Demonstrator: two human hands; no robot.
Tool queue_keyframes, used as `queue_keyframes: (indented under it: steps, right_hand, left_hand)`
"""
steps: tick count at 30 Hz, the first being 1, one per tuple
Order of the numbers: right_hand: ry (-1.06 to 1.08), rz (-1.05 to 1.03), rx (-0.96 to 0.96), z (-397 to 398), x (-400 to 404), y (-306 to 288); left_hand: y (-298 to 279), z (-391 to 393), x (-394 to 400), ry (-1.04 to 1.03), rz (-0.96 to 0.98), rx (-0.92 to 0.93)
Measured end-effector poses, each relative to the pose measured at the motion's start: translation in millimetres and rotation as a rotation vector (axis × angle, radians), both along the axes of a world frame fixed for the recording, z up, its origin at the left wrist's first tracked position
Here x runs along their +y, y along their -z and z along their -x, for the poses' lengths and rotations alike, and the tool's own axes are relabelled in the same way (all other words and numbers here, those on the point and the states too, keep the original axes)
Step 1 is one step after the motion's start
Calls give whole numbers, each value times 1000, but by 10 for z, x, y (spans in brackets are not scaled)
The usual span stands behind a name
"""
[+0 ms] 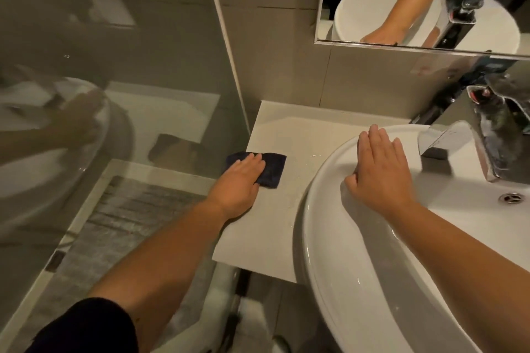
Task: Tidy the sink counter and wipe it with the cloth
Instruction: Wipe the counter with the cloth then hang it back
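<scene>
No readable text, label, brand, number or sign shows on any surface in this view.

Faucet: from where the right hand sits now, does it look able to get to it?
Probably yes. The right hand rests flat on the basin rim, and the faucet stands just beside its fingers with nothing between them.

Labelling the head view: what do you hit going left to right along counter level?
Glass shower screen → left hand pressed flat on the dark cloth → bare counter → right hand resting on the white basin → chrome faucet → drain.
</scene>
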State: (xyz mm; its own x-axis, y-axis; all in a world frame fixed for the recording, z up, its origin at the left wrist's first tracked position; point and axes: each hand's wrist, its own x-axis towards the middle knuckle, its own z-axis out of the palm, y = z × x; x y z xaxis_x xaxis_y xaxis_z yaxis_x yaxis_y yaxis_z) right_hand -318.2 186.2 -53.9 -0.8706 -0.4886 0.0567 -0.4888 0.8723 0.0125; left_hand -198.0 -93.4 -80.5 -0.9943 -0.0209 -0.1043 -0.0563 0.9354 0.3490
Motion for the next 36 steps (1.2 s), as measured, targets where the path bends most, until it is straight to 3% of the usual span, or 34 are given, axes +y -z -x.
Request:
queue_keyframes:
  steps: [8, 12, 15, 18, 21, 24, 26, 28, 31, 36]
  right_hand:
    - [94, -133, -83, -47, 238, -170]
    - [42, -182, -121, -28, 309, -278]
    - [28, -189, -141, -36, 308, -332]
    - [33, -174, -155, -50, 314, -354]
    - [36, -164, -162, -61, 302, -367]
    - [49, -143, -165, -65, 298, -356]
    - [56, -131, -169, -64, 299, -326]
    - [67, -123, -174, -62, 294, -298]
    - [73, -131, -155, -60, 282, -267]
    - [80, -141, -110, -18, 263, -215]
  left_hand:
    - [5, -1454, 405, -59, 60, -1]
    - [-25, -1739, 547, -84, 128, -18]
    - [-131, -1798, 620, -144, 48, -10]
    - [-340, -1880, 639, -202, -122, -50]
    - [-563, -1917, 586, -291, -346, -255]
    - [-726, -1816, 489, -556, -831, -398]
    - [-798, -1617, 410, -695, -1070, -362]
    - [-859, -1271, 329, -755, -1154, -261]
    - [-931, -536, 213, -682, -1065, -114]
    - [-893, 819, 97, -443, -584, 104]
